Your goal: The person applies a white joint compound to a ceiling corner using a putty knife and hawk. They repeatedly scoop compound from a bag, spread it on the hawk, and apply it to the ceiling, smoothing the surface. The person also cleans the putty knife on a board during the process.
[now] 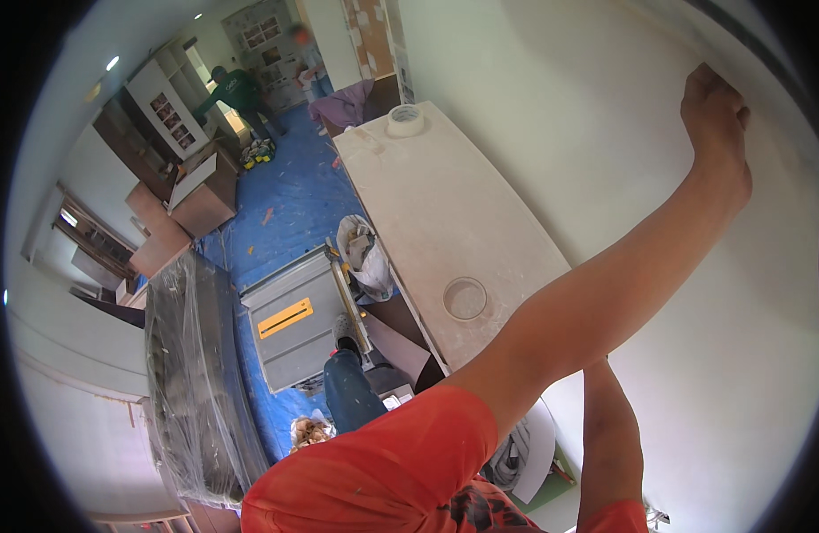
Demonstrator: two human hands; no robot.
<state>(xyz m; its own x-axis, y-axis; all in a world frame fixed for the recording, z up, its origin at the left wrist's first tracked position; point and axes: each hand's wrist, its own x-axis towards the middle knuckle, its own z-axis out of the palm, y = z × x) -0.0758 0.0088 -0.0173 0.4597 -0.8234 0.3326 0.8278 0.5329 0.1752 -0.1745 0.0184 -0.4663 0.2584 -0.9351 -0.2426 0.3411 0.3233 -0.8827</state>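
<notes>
My left arm reaches across to the upper right, with my left hand (713,111) raised against the pale wall (640,115) near its top edge. The fingers are curled closed, and whatever they may hold is hidden. From the lower edge comes my right forearm (612,435), passing behind the left arm, which hides my right hand. Below the left forearm stands a dusty, pale-topped cabinet (436,204). A roll of tape (465,298) lies on it near my left elbow, and a wider white roll of tape (406,121) sits at its far end.
On the blue floor sheet (290,178) stands a table saw (290,320) beside a white bag of scraps (367,258). Plastic-wrapped furniture (196,382) lines the left. A co-worker in dark green (239,91) bends by cabinets at the back; another person (310,67) stands nearby.
</notes>
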